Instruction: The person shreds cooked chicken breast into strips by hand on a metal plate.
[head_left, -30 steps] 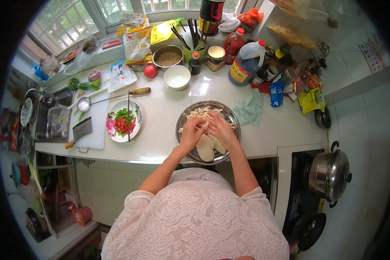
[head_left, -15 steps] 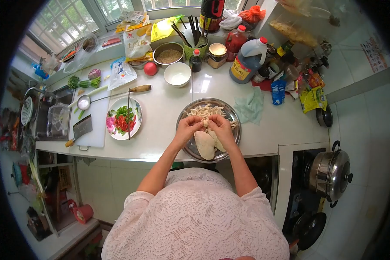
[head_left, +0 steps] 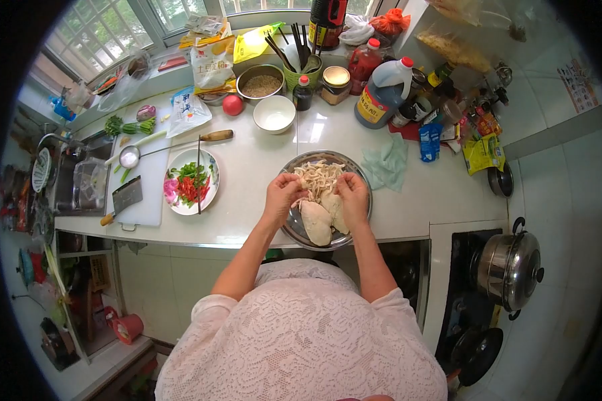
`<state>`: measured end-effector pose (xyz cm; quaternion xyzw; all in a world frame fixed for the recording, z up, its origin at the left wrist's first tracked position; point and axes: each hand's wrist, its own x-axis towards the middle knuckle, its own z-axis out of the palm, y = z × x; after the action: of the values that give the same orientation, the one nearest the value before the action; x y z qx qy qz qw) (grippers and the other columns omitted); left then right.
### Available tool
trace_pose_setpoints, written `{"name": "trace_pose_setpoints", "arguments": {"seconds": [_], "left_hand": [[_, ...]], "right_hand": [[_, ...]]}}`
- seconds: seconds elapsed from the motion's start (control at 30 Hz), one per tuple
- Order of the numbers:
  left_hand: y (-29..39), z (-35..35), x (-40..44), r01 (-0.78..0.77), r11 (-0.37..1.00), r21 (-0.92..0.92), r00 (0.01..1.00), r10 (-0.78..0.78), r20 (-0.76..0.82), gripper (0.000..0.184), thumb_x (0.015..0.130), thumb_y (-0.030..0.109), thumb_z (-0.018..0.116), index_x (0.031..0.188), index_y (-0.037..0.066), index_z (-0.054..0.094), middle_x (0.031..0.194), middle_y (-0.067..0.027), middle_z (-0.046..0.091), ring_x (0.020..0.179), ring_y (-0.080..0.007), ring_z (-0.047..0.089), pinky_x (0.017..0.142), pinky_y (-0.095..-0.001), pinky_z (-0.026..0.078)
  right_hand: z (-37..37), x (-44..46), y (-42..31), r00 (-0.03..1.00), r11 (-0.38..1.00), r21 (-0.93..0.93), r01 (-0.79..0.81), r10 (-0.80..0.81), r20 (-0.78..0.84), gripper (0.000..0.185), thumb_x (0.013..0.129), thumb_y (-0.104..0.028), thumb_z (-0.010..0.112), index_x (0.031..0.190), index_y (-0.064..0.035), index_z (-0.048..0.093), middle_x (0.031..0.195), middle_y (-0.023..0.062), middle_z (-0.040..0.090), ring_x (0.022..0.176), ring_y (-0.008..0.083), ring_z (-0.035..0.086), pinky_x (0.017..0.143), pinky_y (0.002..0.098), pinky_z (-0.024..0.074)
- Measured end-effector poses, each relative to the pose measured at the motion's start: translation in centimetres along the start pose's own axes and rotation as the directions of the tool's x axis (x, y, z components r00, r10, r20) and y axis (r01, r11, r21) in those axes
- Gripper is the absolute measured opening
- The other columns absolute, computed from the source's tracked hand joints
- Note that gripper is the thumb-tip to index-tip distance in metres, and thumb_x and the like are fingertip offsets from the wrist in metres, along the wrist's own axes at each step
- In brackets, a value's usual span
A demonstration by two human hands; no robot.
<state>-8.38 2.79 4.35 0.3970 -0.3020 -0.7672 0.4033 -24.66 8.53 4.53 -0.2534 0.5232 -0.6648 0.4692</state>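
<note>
1. Our left hand (head_left: 284,194) and right hand (head_left: 354,195) hold their fingertips narrow, thumb to forefinger, apart from each other. We cannot tell whether a shred sits in either pinch. Fine fibres probably call for such a light grip.
2. Between and just beyond our fingers lie the pale shreds (head_left: 323,175), thin, limp and tangled. Nearer us rest the whole pieces (head_left: 316,223), plump, smooth and rounded, likely cooked meat; the gap seems to keep torn and untorn sorted.
3. All this sits in the round, shiny metal tray (head_left: 291,228) at the front edge of the counter (head_left: 247,217), seemingly to spare our reach and catch bits.
4. Right of the tray, a crumpled, pale green cloth (head_left: 385,164) lies near, perhaps for wiping.
5. Leftward near the front edge, chopsticks (head_left: 198,175) span a glazed plate (head_left: 209,196), probably to keep their tips clean, over glossy red and leafy green cuttings (head_left: 192,189).
6. Towards the counter's left end, a flat steel cleaver (head_left: 128,194) lies on the white board (head_left: 148,208), its wooden handle jutting out, likely for easy grasping.
</note>
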Motion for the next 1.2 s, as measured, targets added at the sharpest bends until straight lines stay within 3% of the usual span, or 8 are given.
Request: {"name": "trace_pose_setpoints", "arguments": {"seconds": [0.2,0.47,0.57,0.67,0.8,0.9,0.97,1.2], "left_hand": [[0.5,0.3,-0.8,-0.011,0.999,0.053,1.0,0.009,0.03,0.012,0.087,0.007,0.06,0.096,-0.001,0.056,0.084,-0.007,0.063,0.074,-0.0123,0.062,0.069,-0.024,0.056],[0.1,0.3,-0.8,-0.068,0.976,0.207,0.98,0.028,0.195,0.01,0.087,0.007,0.061,0.094,0.001,0.058,0.089,-0.0067,0.062,0.077,-0.0138,0.063,0.072,-0.0263,0.054],[0.1,0.3,-0.7,0.06,0.995,0.084,0.997,-0.062,0.033,0.01,0.086,0.007,0.061,0.093,0.0,0.059,0.088,-0.0065,0.062,0.077,-0.0138,0.063,0.072,-0.0257,0.055],[0.7,-0.1,-0.5,0.038,0.999,-0.022,0.999,-0.038,0.004,0.013,0.086,0.007,0.062,0.095,-0.003,0.058,0.088,-0.0075,0.062,0.075,-0.0141,0.063,0.071,-0.0243,0.055],[0.6,-0.2,-0.5,0.025,1.0,-0.014,0.999,-0.024,0.036,0.014,0.086,0.007,0.062,0.096,-0.003,0.058,0.087,-0.0068,0.063,0.074,-0.0144,0.064,0.072,-0.0245,0.055],[0.4,0.3,-0.6,0.005,0.998,0.07,0.998,-0.01,0.07,0.014,0.086,0.008,0.063,0.094,-0.002,0.059,0.084,-0.0055,0.063,0.074,-0.0131,0.063,0.071,-0.0235,0.055],[0.7,0.8,-0.9,-0.105,0.97,0.22,0.985,0.071,0.155,0.011,0.085,0.007,0.063,0.092,-0.002,0.06,0.08,-0.0043,0.063,0.072,-0.0114,0.062,0.069,-0.0231,0.054],[0.2,0.1,-0.2,-0.109,0.964,0.241,0.976,0.057,0.211,0.011,0.086,0.007,0.062,0.093,-0.001,0.059,0.084,-0.0046,0.062,0.074,-0.0115,0.061,0.069,-0.0244,0.053]], "right_hand": [[0.3,0.1,-1.0,0.996,0.971,-0.237,0.005,0.017,0.09,0.006,0.088,-0.008,0.059,0.088,-0.0033,0.056,0.077,-0.0013,0.056,0.069,0.005,0.051,0.063,0.0201,0.0417],[1.3,-0.2,-0.7,0.939,0.852,-0.484,0.2,-0.026,0.342,0.007,0.086,-0.007,0.061,0.085,-0.0035,0.055,0.073,-0.0031,0.054,0.067,0.0028,0.05,0.056,0.0187,0.0401],[1.1,-0.4,-0.7,0.95,0.913,-0.385,0.135,-0.008,0.313,0.006,0.086,-0.007,0.06,0.086,-0.003,0.055,0.075,-0.0024,0.055,0.066,0.0037,0.05,0.057,0.0186,0.0405],[-0.1,0.4,0.5,0.989,0.96,-0.267,0.085,-0.048,0.143,0.004,0.087,-0.006,0.058,0.087,-0.0028,0.055,0.076,-0.0017,0.055,0.065,0.0048,0.05,0.057,0.0187,0.0407],[0.2,0.1,-1.0,0.994,0.979,-0.194,0.065,-0.047,0.096,0.005,0.087,-0.005,0.058,0.091,-0.0029,0.055,0.078,-0.0012,0.055,0.065,0.0061,0.051,0.057,0.0193,0.0415],[1.4,-0.5,-1.9,0.989,0.941,-0.328,0.085,-0.04,0.143,0.006,0.086,-0.007,0.06,0.089,-0.0033,0.057,0.078,-0.0018,0.055,0.065,0.0045,0.049,0.056,0.0192,0.0396],[1.6,-0.4,-2.0,0.952,0.818,-0.532,0.217,-0.056,0.302,0.008,0.084,-0.009,0.063,0.086,-0.0035,0.058,0.076,-0.0028,0.055,0.066,0.0031,0.046,0.056,0.0189,0.0371],[1.7,-0.2,-1.3,0.946,0.902,-0.404,0.153,-0.016,0.324,0.009,0.082,-0.009,0.065,0.083,-0.0031,0.058,0.074,-0.0032,0.053,0.065,0.004,0.045,0.058,0.0194,0.0368]]}}
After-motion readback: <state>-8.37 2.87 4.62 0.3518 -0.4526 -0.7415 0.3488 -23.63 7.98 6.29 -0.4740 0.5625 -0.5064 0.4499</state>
